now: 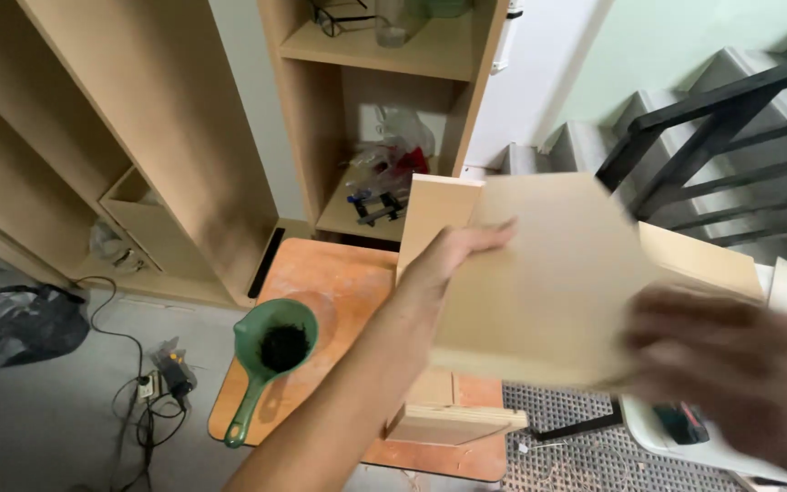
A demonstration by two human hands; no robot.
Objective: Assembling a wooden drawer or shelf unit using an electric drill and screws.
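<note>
A pale wooden board is held up flat in the middle of the head view. My left hand presses against its left edge with fingers stretched along the board. My right hand, blurred, grips the board's lower right corner. Another light wooden panel stands upright just behind it, and a further wooden piece lies under the board on a small orange-topped table.
A green scoop with dark contents rests on the orange table. Tall wooden shelving stands left and behind. Cables and a power strip lie on the floor. A black-railed staircase rises at right.
</note>
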